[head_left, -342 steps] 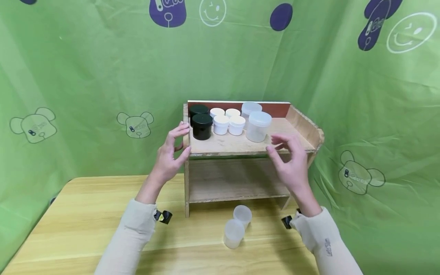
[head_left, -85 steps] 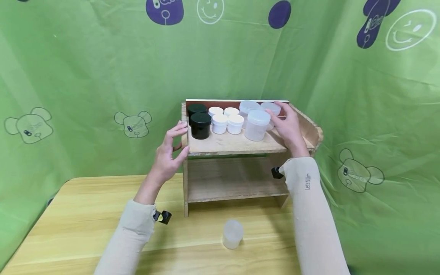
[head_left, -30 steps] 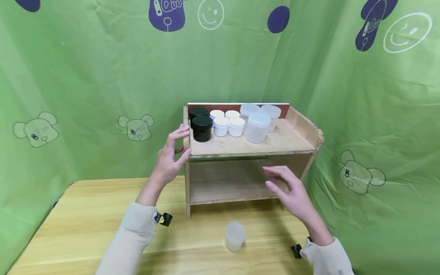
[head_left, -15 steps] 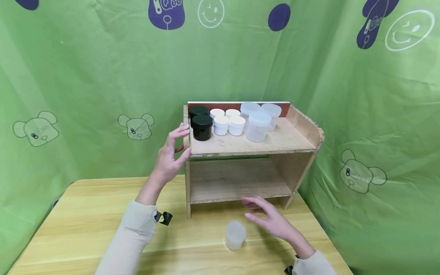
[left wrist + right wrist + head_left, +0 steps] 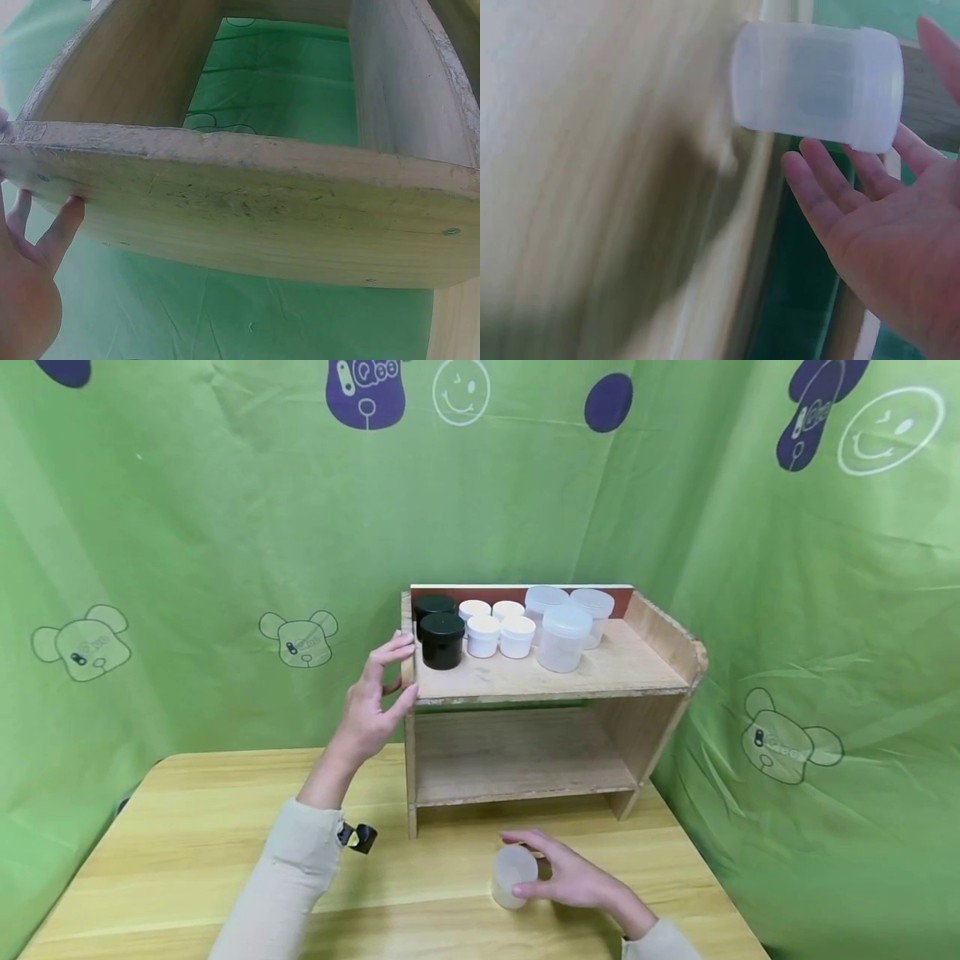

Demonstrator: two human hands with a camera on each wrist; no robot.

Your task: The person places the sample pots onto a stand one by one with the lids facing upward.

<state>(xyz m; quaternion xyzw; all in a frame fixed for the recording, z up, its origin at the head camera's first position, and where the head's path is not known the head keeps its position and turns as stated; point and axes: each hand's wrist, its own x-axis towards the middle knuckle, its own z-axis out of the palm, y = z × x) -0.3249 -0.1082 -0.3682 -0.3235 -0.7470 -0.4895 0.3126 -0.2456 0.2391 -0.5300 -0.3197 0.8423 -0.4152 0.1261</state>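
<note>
A frosted clear plastic jar [image 5: 510,881] with a lid stands upright on the table. My right hand [image 5: 566,877] reaches around it, index finger behind and thumb in front. In the right wrist view, the thumb is apart from the jar [image 5: 817,82] and the fingers spread just beside its lid; whether any fingertip touches is unclear. My left hand [image 5: 367,714] holds the left side panel of a small wooden shelf [image 5: 525,689], thumb at the front edge. In the left wrist view, fingertips of the left hand [image 5: 30,277] press the panel's outer face [image 5: 247,202].
On the top board stand two black jars [image 5: 442,643], several small white jars [image 5: 517,637] and three frosted jars [image 5: 562,643], in two rows from left to right. A lower board [image 5: 517,756] lies beneath. Green curtain [image 5: 225,527] surrounds the wooden table [image 5: 225,827].
Two frosted jars left the table over time; one now stands at the shelf's back right. My right hand came down from the shelf to the last table jar. The left hand stayed.
</note>
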